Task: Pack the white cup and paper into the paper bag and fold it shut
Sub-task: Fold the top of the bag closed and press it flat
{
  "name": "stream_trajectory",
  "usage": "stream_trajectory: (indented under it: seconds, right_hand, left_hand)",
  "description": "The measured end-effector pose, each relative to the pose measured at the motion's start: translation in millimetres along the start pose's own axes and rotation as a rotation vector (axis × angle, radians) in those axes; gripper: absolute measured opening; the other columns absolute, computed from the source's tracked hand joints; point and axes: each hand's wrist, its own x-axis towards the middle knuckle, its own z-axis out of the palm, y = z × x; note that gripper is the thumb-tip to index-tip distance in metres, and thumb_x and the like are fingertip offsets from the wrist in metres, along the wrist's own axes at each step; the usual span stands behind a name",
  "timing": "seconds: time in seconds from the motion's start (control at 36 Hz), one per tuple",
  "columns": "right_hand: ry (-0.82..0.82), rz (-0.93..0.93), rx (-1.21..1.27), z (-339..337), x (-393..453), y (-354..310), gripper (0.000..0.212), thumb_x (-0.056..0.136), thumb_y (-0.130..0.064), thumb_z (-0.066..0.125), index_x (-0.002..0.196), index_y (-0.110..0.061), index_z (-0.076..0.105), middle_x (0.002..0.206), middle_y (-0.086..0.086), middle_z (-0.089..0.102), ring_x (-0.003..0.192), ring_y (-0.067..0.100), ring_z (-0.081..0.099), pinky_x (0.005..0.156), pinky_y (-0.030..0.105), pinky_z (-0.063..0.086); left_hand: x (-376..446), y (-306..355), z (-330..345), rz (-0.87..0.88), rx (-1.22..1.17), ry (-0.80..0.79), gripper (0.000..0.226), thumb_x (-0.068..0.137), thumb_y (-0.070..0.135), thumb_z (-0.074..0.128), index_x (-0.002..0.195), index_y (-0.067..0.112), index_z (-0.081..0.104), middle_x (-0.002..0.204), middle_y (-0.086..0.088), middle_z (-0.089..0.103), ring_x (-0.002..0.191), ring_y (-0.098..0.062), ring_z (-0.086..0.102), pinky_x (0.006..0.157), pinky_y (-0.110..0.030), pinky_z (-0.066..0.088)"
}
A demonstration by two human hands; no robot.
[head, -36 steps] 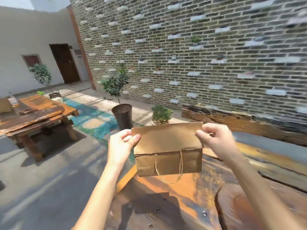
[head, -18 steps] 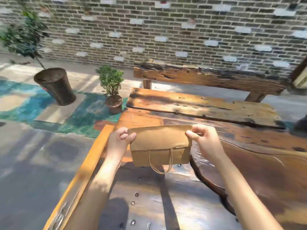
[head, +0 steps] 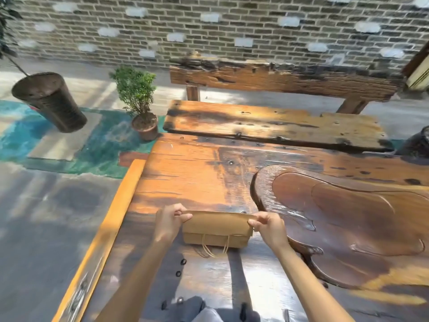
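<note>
A brown paper bag [head: 217, 230] rests on the wooden table [head: 185, 173], its top folded over toward me and its string handles hanging down the front. My left hand [head: 168, 223] pinches the folded top at its left corner. My right hand [head: 269, 227] pinches the right corner. The white cup and the paper are not visible; whatever is inside the bag is hidden.
A dark carved wooden tray [head: 348, 224] lies just right of the bag. A wooden bench [head: 278, 77] stands behind the table, before a brick wall. Left of the table, on the floor, are a small potted plant [head: 139, 105] and a tall dark planter [head: 50, 101].
The bag was held up in the air with both hands; it has come down onto the table. The view has swung from the courtyard down to the tabletop.
</note>
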Motion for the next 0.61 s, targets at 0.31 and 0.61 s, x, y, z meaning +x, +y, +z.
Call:
stream_trajectory:
  seconds: [0.31,0.61]
  right_hand:
    - [-0.027,0.135,-0.105,27.2,9.9,62.9,0.039,0.081,-0.006,0.079,0.049,-0.014,0.058,0.062,-0.008,0.060,0.067,0.007,0.055,0.068,0.020,0.046]
    - [-0.095,0.240,-0.104,44.0,10.3,83.6,0.004,0.082,-0.011,0.079,0.085,-0.013,0.083,0.084,-0.003,0.080,0.084,0.010,0.073,0.073,0.010,0.046]
  left_hand:
    - [-2.4,-33.9,40.6,-0.210,-0.107,-0.144,0.027,0.073,-0.004,0.078,0.057,0.006,0.058,0.049,0.008,0.050,0.043,0.007,0.051,0.049,-0.006,0.037]
    - [-5.3,-65.4,53.1,-0.285,-0.069,-0.197,0.020,0.074,0.007,0.080,0.065,0.018,0.066,0.058,0.006,0.060,0.058,-0.006,0.056,0.054,-0.002,0.042]
